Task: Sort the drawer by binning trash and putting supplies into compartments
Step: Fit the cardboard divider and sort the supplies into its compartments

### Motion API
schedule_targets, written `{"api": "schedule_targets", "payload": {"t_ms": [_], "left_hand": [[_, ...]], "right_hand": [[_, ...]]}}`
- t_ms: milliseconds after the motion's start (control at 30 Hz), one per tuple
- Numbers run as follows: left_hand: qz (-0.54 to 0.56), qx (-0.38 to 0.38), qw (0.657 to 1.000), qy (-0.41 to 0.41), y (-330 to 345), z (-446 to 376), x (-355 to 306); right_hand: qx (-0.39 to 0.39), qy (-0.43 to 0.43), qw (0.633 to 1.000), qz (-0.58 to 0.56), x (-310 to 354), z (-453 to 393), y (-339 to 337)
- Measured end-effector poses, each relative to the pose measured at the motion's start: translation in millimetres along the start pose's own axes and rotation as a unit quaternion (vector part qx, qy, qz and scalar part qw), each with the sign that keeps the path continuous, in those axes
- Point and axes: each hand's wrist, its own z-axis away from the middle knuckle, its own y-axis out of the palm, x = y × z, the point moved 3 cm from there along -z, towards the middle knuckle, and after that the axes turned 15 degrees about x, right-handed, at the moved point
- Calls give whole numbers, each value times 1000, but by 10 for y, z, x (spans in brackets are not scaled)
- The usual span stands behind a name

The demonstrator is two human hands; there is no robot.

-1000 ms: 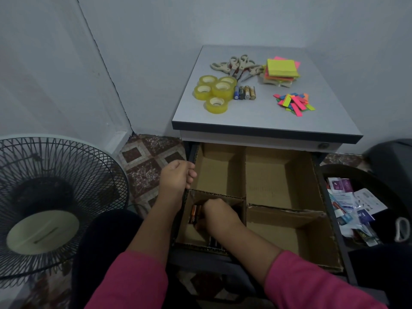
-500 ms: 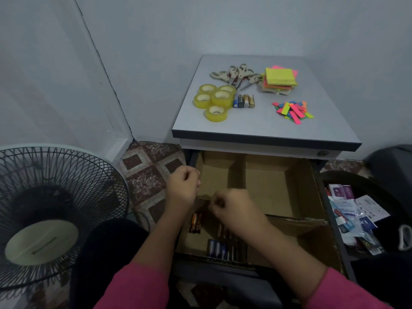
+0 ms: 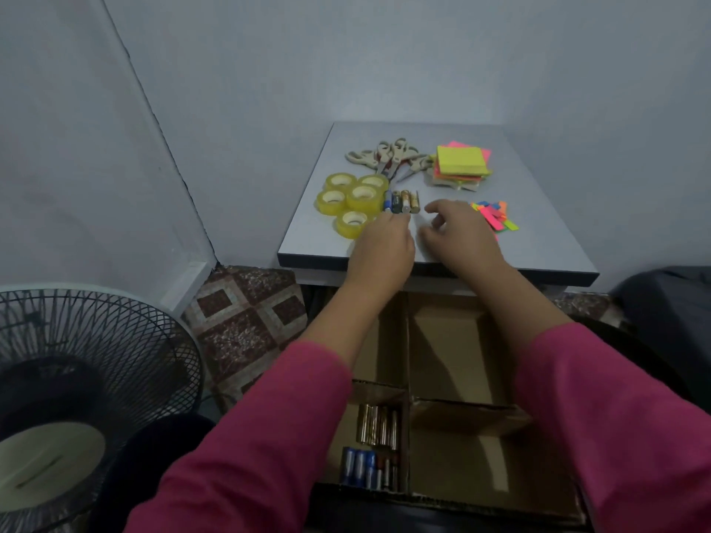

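Observation:
Both hands reach over the grey tabletop [image 3: 538, 240]. My left hand [image 3: 383, 244] has its fingertips at a short row of batteries [image 3: 402, 201] on the table; whether it grips one is hidden. My right hand [image 3: 459, 232] hovers just right of that row, fingers loosely spread, holding nothing. Below, the open drawer's cardboard divider [image 3: 408, 340] forms compartments; the near-left one holds gold batteries [image 3: 378, 424] and blue batteries [image 3: 359, 465]. The other compartments look bare.
Several yellow tape rolls [image 3: 354, 200], scissors [image 3: 388, 157], a stack of sticky notes [image 3: 461, 163] and coloured flags [image 3: 496, 217] lie on the table. A floor fan [image 3: 77, 398] stands at the left. A dark bin [image 3: 669, 302] is at the right edge.
Both hands lifted out of the drawer's near-left compartment and reached up onto the tabletop beside the batteries. More batteries now lie in that compartment. The camera tilted up.

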Motion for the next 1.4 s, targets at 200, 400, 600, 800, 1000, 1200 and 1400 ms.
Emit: {"api": "schedule_targets", "payload": {"t_ms": [200,400,600,800,1000,1200,1400], "left_hand": [[-88,58,991,-76,48,-312,2],[-151,76,982,-82,40,-380,-25],[-70,53,995,-50,18,-247,-27],[-96,75,990,-72,3,-317,-21],[-89,80,991,-64,-2,-328,-9],[-84,85,991,-59,-3,-351,13],[-26,31,998,-47,-21,-251,24]], "right_hand": [[5,-21,998,53,10,-168,40],[-5,-50,993,109,24,-152,72],[-47,-57,996,48,26,-35,59],[-37,-76,995,55,34,-10,42],[-43,-76,995,44,22,-9,63],[-39,-79,995,44,23,7,51],[-46,-103,993,40,44,61,41]]}}
